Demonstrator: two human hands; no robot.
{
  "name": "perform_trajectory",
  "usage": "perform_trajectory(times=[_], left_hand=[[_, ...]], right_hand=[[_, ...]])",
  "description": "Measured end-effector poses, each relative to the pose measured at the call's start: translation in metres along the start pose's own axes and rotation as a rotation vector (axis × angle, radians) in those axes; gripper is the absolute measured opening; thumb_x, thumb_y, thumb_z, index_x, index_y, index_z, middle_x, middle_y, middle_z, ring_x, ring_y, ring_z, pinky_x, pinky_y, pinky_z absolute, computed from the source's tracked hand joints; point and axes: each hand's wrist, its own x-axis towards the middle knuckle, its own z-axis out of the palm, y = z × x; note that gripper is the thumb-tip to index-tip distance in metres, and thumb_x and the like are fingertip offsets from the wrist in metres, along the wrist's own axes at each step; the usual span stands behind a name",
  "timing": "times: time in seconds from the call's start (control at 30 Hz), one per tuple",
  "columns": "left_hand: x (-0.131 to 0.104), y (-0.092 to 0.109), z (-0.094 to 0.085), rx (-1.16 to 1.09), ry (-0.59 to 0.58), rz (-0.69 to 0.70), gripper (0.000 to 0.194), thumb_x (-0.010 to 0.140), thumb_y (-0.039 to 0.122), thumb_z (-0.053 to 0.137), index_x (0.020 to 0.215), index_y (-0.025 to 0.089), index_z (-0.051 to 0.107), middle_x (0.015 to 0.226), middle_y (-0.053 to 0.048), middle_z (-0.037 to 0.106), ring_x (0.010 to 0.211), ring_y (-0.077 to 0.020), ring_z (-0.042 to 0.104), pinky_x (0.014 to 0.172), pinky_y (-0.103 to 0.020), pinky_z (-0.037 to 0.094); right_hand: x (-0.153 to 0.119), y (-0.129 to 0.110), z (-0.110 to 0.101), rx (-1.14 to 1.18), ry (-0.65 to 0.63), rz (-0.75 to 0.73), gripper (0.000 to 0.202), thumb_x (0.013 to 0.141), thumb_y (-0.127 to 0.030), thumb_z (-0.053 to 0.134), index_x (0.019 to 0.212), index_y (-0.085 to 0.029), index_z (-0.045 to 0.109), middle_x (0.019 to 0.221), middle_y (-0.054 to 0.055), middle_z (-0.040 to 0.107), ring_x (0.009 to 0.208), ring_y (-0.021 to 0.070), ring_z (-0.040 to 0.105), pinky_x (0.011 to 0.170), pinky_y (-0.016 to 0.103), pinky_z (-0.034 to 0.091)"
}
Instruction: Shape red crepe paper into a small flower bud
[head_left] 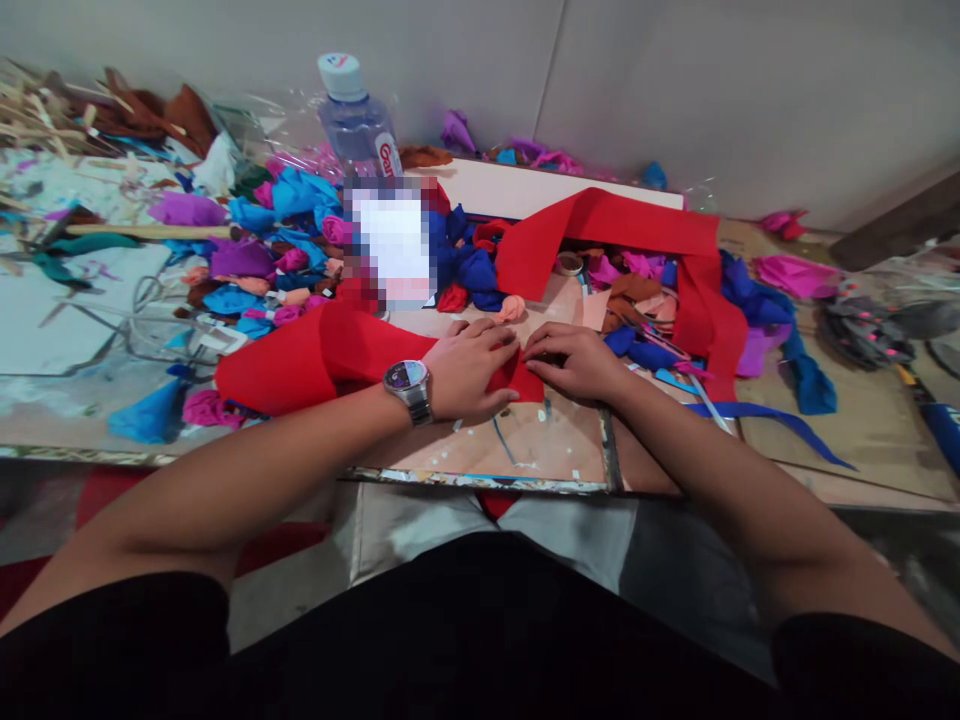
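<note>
Left hand [472,368] and right hand [574,362] at the end of a red strip [356,350]

The worktable [555,450] spans the view, its front edge chipped and flecked with paint. Over its back right part, a second red piece [622,222] bends round in an angular loop, one end hanging down toward the front. The red strip at the hands lies across the middle of the table: its far left part is folded over, and its other end sits under and between the hands.

Behind and left of it spreads a heap of coloured cloth bundles [244,258], blue, purple, pink and peach. A clear bottle [360,130] with a white cap stands upright at the back of that heap.

The left hand lies palm down on the strip, fingers extended and slightly apart, not closed round anything. The right hand is curled, its fingertips at the strip's end, near the left hand; whether they pinch the cloth or only press it, I cannot tell.

A blue ribbon [780,425] trails to the right of the right forearm. A metal-banded watch [407,385] circles the left wrist. Just beyond the left fingers sits a small peach rosette [511,308].
</note>
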Motion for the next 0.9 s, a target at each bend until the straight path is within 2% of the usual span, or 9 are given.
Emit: perform_trajectory(times=[0.3, 0.57, 0.73, 0.9], left_hand=[[-0.0004, 0.0021, -0.0018, -0.027, -0.008, -0.004, 0.071, 0.1, 0.06, 0.064, 0.159, 0.022, 0.056, 0.164, -0.015, 0.058, 0.154, -0.0382, 0.049, 0.121, -0.059, 0.042], [-0.0001, 0.0013, -0.0001, -0.009, -0.013, 0.011, 0.064, 0.101, 0.061, 0.063, 0.152, 0.022, 0.065, 0.167, -0.014, 0.055, 0.158, -0.0388, 0.045, 0.122, -0.06, 0.043], [-0.0001, 0.0016, 0.0003, -0.015, -0.031, -0.001, 0.064, 0.099, 0.06, 0.065, 0.153, 0.026, 0.064, 0.171, -0.014, 0.051, 0.16, -0.0405, 0.043, 0.122, -0.061, 0.042], [-0.0002, 0.0017, 0.001, -0.012, -0.034, -0.01, 0.069, 0.1, 0.061, 0.063, 0.158, 0.024, 0.059, 0.173, -0.016, 0.049, 0.161, -0.0404, 0.042, 0.122, -0.062, 0.042]], right_hand=[[0.0008, -0.001, -0.0001, 0.013, -0.009, -0.004, 0.017, 0.1, -0.028, 0.068, 0.103, -0.025, 0.085, 0.11, 0.009, 0.082, 0.1, 0.0239, 0.078, 0.091, 0.039, 0.063], [0.0001, -0.0013, -0.0012, 0.009, -0.039, 0.0, 0.036, 0.093, -0.009, 0.054, 0.105, -0.023, 0.085, 0.115, 0.009, 0.08, 0.107, 0.0239, 0.077, 0.098, 0.04, 0.061], [0.0011, -0.003, -0.0053, 0.08, -0.035, 0.02, 0.04, 0.093, -0.009, 0.05, 0.103, -0.024, 0.086, 0.114, 0.007, 0.08, 0.107, 0.0224, 0.076, 0.099, 0.038, 0.061], [0.0018, -0.0041, -0.0061, 0.09, -0.049, 0.027, 0.04, 0.092, -0.009, 0.051, 0.099, -0.024, 0.087, 0.112, 0.007, 0.081, 0.104, 0.0225, 0.077, 0.101, 0.04, 0.062]])
